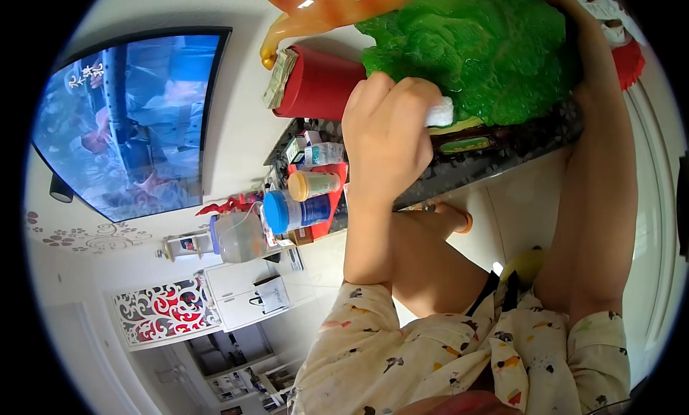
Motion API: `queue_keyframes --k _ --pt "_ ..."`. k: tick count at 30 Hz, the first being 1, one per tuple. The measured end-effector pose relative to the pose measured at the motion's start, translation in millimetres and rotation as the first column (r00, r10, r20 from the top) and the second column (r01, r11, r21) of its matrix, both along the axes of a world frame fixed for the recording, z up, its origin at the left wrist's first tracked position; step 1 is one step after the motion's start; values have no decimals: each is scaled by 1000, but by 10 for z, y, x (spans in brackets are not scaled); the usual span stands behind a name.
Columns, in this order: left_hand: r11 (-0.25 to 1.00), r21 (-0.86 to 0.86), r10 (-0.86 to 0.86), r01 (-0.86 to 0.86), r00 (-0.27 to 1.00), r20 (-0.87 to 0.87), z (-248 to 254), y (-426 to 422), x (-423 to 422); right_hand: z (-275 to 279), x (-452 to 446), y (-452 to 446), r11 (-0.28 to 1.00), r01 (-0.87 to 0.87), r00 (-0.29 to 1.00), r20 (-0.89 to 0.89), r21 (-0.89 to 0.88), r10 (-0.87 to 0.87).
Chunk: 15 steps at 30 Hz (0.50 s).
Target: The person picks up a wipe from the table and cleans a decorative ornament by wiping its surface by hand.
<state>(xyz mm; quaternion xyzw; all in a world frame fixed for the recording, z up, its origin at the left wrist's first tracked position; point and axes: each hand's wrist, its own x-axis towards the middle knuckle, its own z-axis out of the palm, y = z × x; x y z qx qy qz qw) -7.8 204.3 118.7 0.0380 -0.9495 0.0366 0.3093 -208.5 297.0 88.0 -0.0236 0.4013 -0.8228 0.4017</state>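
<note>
The view is turned on its side. My left hand is closed around a white cloth, whose end sticks out beside the fingers. The cloth is at the edge of a glossy green cabbage-shaped ornament. My right hand reaches along the far side of that ornament, and its fingers are hidden. A dark base with a green plaque shows below the leaves. Just above my left hand, at the top, is a shiny orange-brown ornament.
Near my left hand are a red container with banknote-like paper, a clear bottle, a yellow-lidded jar and a blue-lidded tub on a dark patterned counter. A lit television is on the wall.
</note>
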Motion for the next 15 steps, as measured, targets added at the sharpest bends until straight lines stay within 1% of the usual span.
queue_keyframes --k 2,3,4,6,9,12,15 --pt "989 125 -68 81 992 -102 -63 -89 67 19 -2 4 1000 -4 1000 -14 7 4" --pt "988 142 -30 53 987 -157 -58 -108 106 17 -9 9 1000 -7 1000 -24 18 7" --pt "966 251 19 56 958 -286 -100 -103 134 15 -8 17 1000 2 999 -32 21 -1" --pt "940 340 135 28 885 -445 -140 -34 124 17 9 16 1000 23 999 -43 20 -22" --pt "887 462 247 24 819 -518 -214 15 126 9 6 17 1000 1 1000 -13 -30 -1" --pt "938 336 258 -85 819 -512 -211 -49 196 49 52 -3 997 2 999 49 -80 2" --pt "926 374 268 -54 791 -550 -191 -15 173 -1 18 -12 997 0 999 49 -76 4"
